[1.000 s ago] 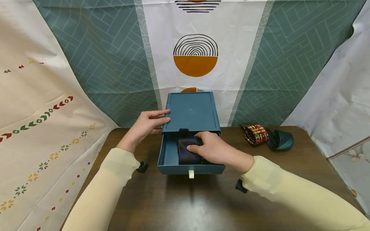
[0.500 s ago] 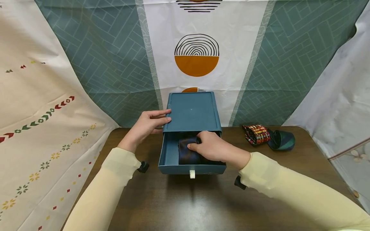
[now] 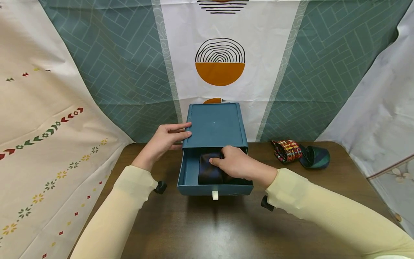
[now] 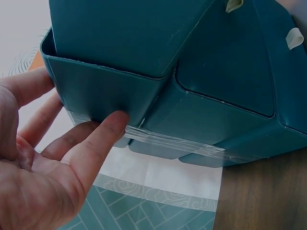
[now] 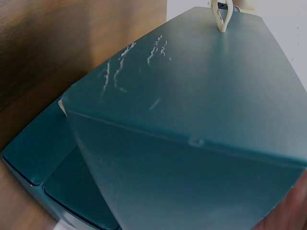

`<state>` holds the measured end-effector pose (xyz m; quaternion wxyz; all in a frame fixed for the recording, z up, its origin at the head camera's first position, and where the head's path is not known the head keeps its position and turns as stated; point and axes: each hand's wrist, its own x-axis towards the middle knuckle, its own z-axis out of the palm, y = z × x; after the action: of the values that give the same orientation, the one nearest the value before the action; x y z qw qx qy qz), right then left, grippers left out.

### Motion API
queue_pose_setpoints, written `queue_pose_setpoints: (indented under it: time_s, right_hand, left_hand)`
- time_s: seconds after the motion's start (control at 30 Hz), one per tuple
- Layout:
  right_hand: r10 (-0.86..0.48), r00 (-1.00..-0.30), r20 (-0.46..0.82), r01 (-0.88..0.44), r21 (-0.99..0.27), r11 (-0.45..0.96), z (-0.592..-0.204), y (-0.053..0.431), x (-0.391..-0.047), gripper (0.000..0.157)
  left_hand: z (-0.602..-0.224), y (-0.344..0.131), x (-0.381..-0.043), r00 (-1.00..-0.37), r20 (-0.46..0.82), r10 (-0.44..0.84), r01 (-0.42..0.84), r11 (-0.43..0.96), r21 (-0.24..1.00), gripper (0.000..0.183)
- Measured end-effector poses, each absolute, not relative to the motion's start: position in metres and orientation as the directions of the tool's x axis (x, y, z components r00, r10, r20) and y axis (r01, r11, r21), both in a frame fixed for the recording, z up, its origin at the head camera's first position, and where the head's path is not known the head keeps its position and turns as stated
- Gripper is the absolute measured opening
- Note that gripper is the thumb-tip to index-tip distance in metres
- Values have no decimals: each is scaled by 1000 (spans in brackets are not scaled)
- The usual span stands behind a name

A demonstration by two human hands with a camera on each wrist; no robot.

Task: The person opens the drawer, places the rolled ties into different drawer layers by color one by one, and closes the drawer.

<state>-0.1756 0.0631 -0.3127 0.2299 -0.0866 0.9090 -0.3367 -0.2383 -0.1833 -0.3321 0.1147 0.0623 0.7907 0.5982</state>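
Note:
A blue-green drawer cabinet (image 3: 213,124) stands at the table's back, its top drawer (image 3: 197,190) pulled out. Inside that drawer lies a dark, glossy rolled necktie (image 3: 207,174) with blue and brown tones. My right hand (image 3: 237,163) reaches in from the right and holds the roll, thumb on top; its other fingers are hidden. With fairly straight fingers, my left hand (image 3: 166,138) touches the cabinet's left side; the left wrist view shows its fingertips (image 4: 117,120) against the casing. In the right wrist view, the drawer wall (image 5: 182,177) hides nearly all of the right hand.
Two more rolled neckties lie at the table's back right: one red and yellow patterned (image 3: 288,150), one green and navy (image 3: 317,157). A pale pull tab (image 3: 215,195) sticks out from the drawer front. Lower drawers (image 4: 225,62) sit beneath. Patterned cloth (image 3: 220,28) hangs behind.
A dark strip that stood up behind the necktie roll is no longer visible. My right hand has shifted slightly while staying on the roll. The left hand has kept its place.

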Motion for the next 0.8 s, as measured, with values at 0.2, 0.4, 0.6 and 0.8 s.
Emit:
queue_pose_setpoints:
  time_s: [0.2,0.4,0.6,0.8]
  right_hand:
    - [-324,-880,-348,-17,-657,753,-311,65,-174,34]
    - [-326,-878,-351,-11,-665,747,-310,66,-173,34]
    - [-326,-872,-365,35,-711,702,-309,68,-172,32]
    - [-320,-867,-382,67,-726,685,-306,70,-171,30]
  left_hand:
    - [-332,-183,-238,-964,-107,242,-39,273,961,49]
    - [-332,-183,-238,-962,-106,253,-32,280,959,51]
    - [-332,-182,-237,-962,-105,251,-30,283,959,50]
    - [-331,-182,-236,-962,-105,252,-28,294,955,50]
